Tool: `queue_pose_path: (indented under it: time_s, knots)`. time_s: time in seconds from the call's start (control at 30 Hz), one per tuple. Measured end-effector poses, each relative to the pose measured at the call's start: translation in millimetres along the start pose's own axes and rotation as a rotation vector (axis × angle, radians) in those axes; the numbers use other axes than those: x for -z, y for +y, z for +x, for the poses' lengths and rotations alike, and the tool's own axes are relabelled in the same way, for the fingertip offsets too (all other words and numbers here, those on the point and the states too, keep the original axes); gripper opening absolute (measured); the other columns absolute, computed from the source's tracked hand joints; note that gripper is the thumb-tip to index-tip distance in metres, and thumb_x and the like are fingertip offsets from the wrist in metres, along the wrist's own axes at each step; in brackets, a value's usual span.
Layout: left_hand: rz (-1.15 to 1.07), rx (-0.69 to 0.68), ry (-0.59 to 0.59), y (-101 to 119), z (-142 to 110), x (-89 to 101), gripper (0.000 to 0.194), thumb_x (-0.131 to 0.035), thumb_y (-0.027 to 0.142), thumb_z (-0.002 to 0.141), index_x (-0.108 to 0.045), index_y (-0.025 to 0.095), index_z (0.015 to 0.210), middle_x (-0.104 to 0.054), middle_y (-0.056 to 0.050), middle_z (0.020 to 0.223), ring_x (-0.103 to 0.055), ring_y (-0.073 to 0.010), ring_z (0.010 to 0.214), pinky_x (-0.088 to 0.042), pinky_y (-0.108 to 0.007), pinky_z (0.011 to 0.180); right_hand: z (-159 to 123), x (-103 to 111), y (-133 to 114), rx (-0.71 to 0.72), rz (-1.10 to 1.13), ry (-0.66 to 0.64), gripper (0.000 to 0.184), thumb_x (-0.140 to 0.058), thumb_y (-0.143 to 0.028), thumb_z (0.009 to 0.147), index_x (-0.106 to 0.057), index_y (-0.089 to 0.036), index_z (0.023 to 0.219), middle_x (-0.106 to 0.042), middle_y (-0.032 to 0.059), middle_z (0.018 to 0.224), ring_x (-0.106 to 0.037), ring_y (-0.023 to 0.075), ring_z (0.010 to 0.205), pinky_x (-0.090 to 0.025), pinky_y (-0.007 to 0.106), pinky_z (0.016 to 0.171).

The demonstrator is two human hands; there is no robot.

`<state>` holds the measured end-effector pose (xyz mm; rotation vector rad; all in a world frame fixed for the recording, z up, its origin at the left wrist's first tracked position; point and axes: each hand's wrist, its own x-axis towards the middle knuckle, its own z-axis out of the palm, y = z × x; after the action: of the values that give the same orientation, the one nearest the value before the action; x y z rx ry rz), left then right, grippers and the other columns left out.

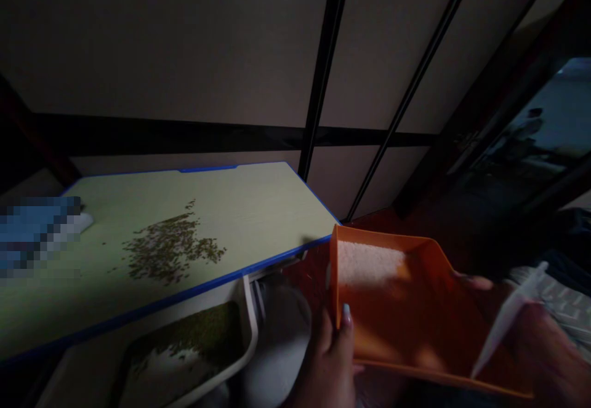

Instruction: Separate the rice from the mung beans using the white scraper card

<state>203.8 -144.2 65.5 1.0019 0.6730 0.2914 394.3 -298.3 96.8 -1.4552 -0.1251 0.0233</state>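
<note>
An orange tray point(392, 322) with raised sides is held tilted at the lower right. White grains point(369, 263) lie heaped at its far left end. My left hand point(325, 359) is closed on the tray's near left side, with the thumb over the rim. At the tray's right side, my right hand point(535, 334) is blurred and closed round a thin white flat piece point(503, 328), whose lower end reaches the tray's rim. Some of its fingers touch the tray's far right edge. What the white piece is, I cannot make out.
Small greenish-brown bits point(175, 248) are scattered on a pale, blue-edged table point(258, 211). Below it, an open white drawer point(249, 322) holds more greenish bits. A pale rounded container point(281, 334) stands beside the drawer. Dark-trimmed wardrobe panels point(184, 45) rise behind.
</note>
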Motion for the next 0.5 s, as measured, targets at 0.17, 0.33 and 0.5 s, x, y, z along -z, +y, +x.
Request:
queue_pose_path:
  time_s: [0.17, 0.33, 0.5]
  knots:
    - [-0.107, -0.048, 0.120, 65, 29, 6.5, 0.061, -0.050, 0.058, 0.091, -0.037, 0.030, 0.143, -0.046, -0.010, 0.144, -0.057, -0.0240, 0.122, -0.064, -0.038, 0.087, 43, -81, -13, 0.052, 0.290, -0.046, 0.049, -0.068, -0.063, 0.082, -0.074, -0.021, 0.105, -0.079, 0.0097, 0.103, -0.075, 0.0288, 0.101, -0.062, 0.051, 0.094]
    - [-0.038, -0.361, 0.289, 116, 78, 49.9, 0.059, -0.049, 0.061, 0.094, -0.046, 0.018, 0.135, -0.054, -0.013, 0.130, -0.054, -0.0230, 0.123, -0.048, -0.053, 0.122, 83, -164, -8, 0.094, 0.581, -0.081, 0.031, -0.057, -0.048, 0.096, -0.068, -0.024, 0.113, -0.076, 0.0013, 0.101, -0.073, 0.0179, 0.085, -0.065, 0.043, 0.081]
    - [0.103, -0.630, 0.426, 146, 121, 104.5, 0.061, -0.057, 0.062, 0.091, -0.050, 0.017, 0.132, -0.049, -0.012, 0.138, -0.044, -0.0242, 0.138, -0.031, -0.055, 0.134, 79, -201, 12, 0.062, 0.594, -0.186, 0.039, -0.064, -0.052, 0.091, -0.070, -0.021, 0.114, -0.077, 0.0053, 0.104, -0.073, 0.0196, 0.090, -0.062, 0.041, 0.086]
